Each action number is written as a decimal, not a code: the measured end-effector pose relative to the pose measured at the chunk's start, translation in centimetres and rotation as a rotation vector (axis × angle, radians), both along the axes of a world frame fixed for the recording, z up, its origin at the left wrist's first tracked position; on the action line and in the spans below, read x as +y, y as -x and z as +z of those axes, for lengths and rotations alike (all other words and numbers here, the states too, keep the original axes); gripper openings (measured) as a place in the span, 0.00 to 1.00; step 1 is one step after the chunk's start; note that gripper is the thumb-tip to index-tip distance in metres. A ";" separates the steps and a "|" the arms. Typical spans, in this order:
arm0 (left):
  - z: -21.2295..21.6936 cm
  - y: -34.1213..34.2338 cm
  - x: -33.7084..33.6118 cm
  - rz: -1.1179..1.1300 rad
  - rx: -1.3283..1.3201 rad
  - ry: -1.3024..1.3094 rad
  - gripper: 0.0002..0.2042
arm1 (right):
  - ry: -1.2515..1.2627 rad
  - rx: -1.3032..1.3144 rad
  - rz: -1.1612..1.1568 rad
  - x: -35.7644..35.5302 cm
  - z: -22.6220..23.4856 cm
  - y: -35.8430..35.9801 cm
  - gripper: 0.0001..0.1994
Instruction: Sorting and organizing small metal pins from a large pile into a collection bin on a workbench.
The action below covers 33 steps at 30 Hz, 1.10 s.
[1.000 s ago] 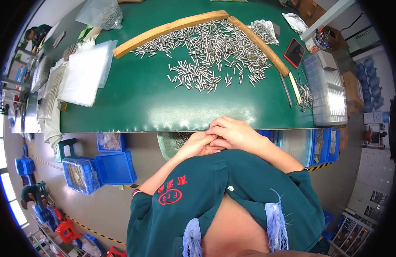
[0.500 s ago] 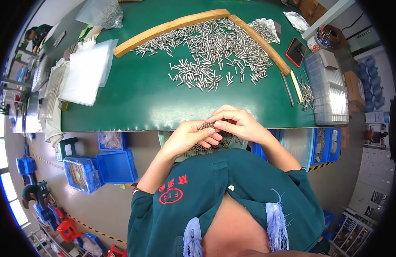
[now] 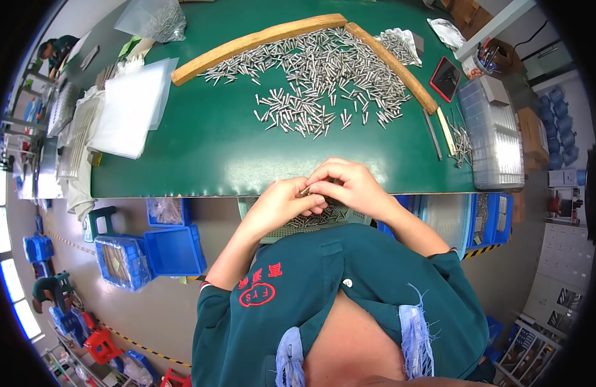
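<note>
My left hand (image 3: 282,205) and my right hand (image 3: 347,185) meet at the near edge of the green table (image 3: 201,148), fingertips pinched together on a small metal pin (image 3: 305,191). Under the hands, on my lap, lies a perforated tray (image 3: 311,222) with rows of pins standing in it. A heap of loose silver pins (image 3: 323,77) spreads across the table's far middle, fenced by two wooden strips (image 3: 259,42).
Clear plastic sheets (image 3: 127,106) and a bag of pins (image 3: 153,19) lie at the left. A clear ribbed tray (image 3: 494,132), a red-edged phone (image 3: 445,79) and a few pins sit at the right. Blue bins (image 3: 149,248) stand on the floor below.
Both hands have risen from my lap to the table's near edge, still pressed together, and the tray beneath them has come into view.
</note>
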<state>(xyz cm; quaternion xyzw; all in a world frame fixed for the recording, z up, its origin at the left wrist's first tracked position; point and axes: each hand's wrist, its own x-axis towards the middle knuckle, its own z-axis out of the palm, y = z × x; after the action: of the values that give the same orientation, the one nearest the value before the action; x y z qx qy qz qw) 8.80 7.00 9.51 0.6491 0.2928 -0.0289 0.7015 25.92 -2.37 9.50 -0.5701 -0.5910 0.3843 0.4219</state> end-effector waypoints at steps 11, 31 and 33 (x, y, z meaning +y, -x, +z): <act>-0.1 1.8 1.3 0.143 -0.244 0.108 0.11 | 0.578 1.524 -0.140 -0.4 -3.1 -1.1 0.10; 0.3 0.5 1.0 -0.012 -0.031 0.140 0.12 | 0.274 0.391 0.025 -0.2 0.7 -0.7 0.15; 0.4 0.5 1.0 -0.021 -0.042 0.157 0.12 | 0.237 0.508 0.030 -0.2 1.0 -0.7 0.18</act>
<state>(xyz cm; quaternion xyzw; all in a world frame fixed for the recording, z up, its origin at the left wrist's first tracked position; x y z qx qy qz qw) 8.33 7.99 9.92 0.5958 0.2681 -0.0454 0.7557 26.64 -2.56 10.51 -0.4921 -0.4255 0.5877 0.4811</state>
